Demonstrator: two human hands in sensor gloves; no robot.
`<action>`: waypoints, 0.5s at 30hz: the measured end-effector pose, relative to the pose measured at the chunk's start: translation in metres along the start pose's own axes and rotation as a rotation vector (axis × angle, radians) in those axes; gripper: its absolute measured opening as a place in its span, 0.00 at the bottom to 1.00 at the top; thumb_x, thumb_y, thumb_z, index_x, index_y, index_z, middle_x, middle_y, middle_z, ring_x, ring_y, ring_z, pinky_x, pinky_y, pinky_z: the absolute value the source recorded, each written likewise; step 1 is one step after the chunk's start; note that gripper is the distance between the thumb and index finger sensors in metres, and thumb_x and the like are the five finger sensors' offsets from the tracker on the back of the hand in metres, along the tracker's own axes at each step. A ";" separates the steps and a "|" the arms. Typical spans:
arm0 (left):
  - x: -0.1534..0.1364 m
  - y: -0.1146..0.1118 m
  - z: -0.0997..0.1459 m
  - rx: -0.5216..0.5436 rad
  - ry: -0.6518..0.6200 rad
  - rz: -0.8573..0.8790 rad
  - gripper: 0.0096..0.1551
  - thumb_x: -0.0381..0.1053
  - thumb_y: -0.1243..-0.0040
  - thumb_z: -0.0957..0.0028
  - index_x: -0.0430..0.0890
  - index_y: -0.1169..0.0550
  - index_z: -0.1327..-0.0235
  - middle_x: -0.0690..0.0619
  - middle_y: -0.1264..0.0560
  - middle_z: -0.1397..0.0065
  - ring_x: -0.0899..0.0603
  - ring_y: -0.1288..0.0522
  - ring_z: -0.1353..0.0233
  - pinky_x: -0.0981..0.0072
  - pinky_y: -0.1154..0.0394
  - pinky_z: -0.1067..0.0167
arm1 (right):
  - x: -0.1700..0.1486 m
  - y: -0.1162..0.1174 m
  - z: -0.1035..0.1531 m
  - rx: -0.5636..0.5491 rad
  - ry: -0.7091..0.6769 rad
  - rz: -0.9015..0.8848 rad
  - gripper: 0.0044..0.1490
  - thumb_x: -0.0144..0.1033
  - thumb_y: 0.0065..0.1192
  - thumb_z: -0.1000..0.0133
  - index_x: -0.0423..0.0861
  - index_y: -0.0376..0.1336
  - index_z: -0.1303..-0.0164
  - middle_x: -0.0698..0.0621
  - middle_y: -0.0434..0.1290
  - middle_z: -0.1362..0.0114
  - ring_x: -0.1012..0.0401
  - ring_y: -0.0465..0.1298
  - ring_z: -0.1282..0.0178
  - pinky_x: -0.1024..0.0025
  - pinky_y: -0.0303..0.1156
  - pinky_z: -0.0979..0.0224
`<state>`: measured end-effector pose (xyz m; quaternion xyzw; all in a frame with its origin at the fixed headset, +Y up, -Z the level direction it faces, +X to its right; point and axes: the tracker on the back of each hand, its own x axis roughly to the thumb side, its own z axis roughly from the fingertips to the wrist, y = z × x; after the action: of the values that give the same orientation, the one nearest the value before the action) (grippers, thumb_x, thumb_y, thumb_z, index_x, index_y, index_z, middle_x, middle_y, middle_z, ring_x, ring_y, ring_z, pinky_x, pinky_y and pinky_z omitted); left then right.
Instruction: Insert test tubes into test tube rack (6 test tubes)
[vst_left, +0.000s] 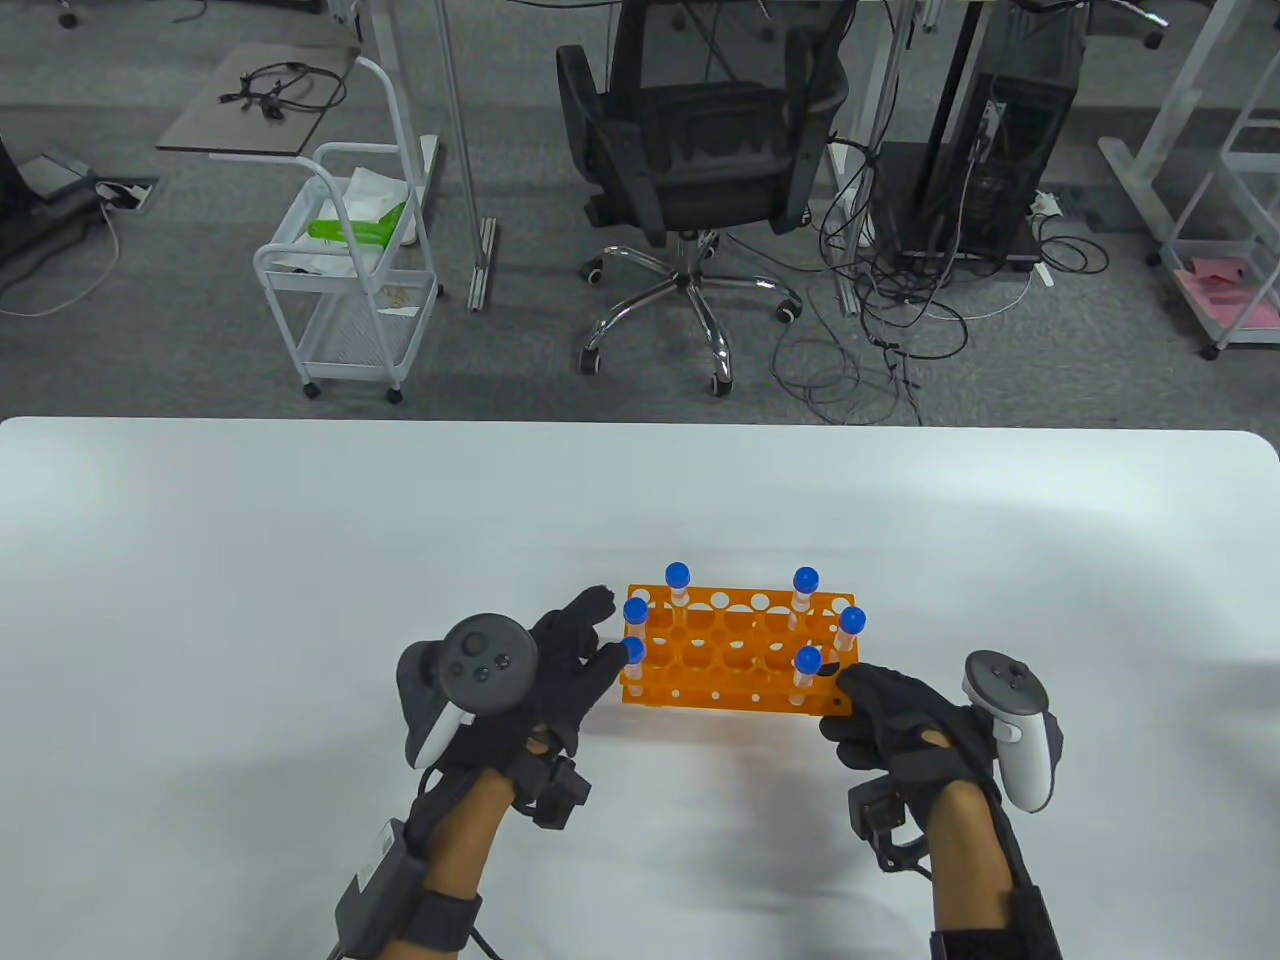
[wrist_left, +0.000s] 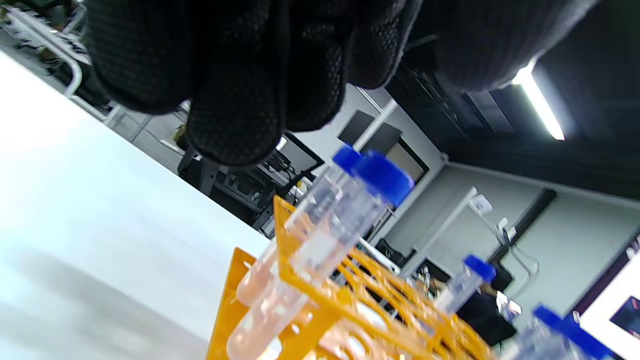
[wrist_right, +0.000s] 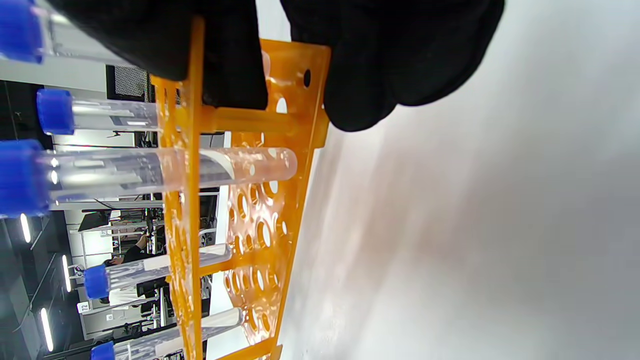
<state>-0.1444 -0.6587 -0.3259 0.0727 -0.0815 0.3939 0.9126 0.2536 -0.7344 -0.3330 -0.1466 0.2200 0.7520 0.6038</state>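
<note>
At the left end of the rack, the fingers of the left hand (vst_left: 560, 660) were extended and relaxed, grasping nothing. Their tips lay right by the blue cap of the front-left tube (vst_left: 633, 651). The left wrist view showed the gloved fingertips (wrist_left: 235, 115) hanging just above and beside that cap, and whether they actually touched it could not be told. The right hand (vst_left: 890, 715) had its fingers curled onto the front right corner of the orange rack (vst_left: 735, 650); the right wrist view showed them pinching the rack's end plate, so that hand was grasping the rack and appeared to be steadying it.

Six blue-capped tubes stood upright in the rack: three near the left end, namely the front-left tube, one behind it (vst_left: 636, 610) and one at the back (vst_left: 677, 575), and three toward the right, at the back (vst_left: 805, 580), at the right end (vst_left: 851, 621) and at the front (vst_left: 807, 661). No tube lay loose on the white table (vst_left: 300, 600), so the loading looked complete or very nearly so.

What any remaining move would turn on was the front-left tube: it lay just right of the left fingertips, with its long axis vertical, so a seating push would have to go straight down along that axis. The left hand was much the nearer.
</note>
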 end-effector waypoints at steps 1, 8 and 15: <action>-0.005 0.003 0.000 0.018 0.040 0.044 0.37 0.66 0.42 0.54 0.50 0.27 0.33 0.48 0.17 0.41 0.43 0.14 0.50 0.47 0.20 0.51 | 0.000 0.000 0.000 0.003 -0.001 -0.003 0.28 0.58 0.58 0.43 0.57 0.70 0.36 0.41 0.67 0.23 0.47 0.78 0.33 0.49 0.75 0.33; -0.056 -0.006 -0.001 -0.124 0.371 0.396 0.36 0.65 0.42 0.52 0.46 0.22 0.37 0.45 0.15 0.45 0.43 0.14 0.53 0.48 0.19 0.54 | 0.004 0.005 0.002 0.029 -0.018 -0.010 0.28 0.58 0.57 0.43 0.58 0.70 0.36 0.41 0.67 0.23 0.48 0.78 0.33 0.50 0.75 0.33; -0.077 -0.019 -0.007 -0.180 0.465 0.559 0.30 0.64 0.39 0.53 0.48 0.16 0.45 0.48 0.14 0.50 0.47 0.14 0.58 0.52 0.18 0.59 | 0.013 0.023 0.005 0.068 -0.043 0.012 0.28 0.58 0.57 0.43 0.58 0.69 0.35 0.41 0.67 0.23 0.48 0.78 0.33 0.50 0.75 0.33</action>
<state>-0.1821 -0.7248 -0.3503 -0.1244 0.0767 0.6253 0.7666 0.2287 -0.7247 -0.3313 -0.1085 0.2333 0.7508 0.6084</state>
